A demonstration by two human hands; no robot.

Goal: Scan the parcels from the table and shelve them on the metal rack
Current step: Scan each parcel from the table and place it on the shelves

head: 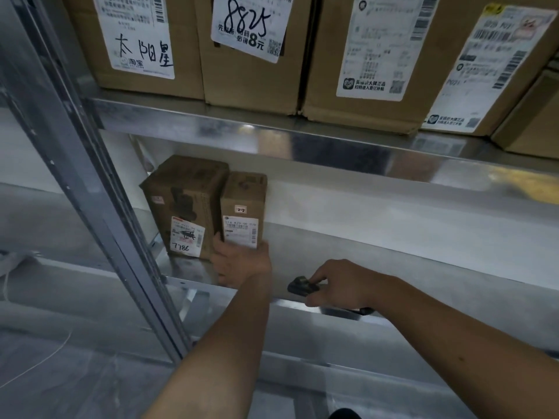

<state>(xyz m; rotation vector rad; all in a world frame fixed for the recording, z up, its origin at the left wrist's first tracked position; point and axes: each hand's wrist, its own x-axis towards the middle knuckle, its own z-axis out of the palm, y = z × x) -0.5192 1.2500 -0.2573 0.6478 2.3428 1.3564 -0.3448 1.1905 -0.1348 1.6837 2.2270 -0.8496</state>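
Low right of centre, the right hand (338,282) closes its fingers around a dark scanner (301,287), probably aimed left. Just left, the left hand (242,261) clamps the base of the small parcel (243,207), upright on the shelf (193,272), touching the taller box (184,204). Open shelf runs rightward.

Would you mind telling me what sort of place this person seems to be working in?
Probably a parcel depot or pickup station. A metal rack carries cardboard boxes with shipping labels, one marked 8825. The left hand sets a small labelled parcel on the shelf, while the right hand holds a black scanner.
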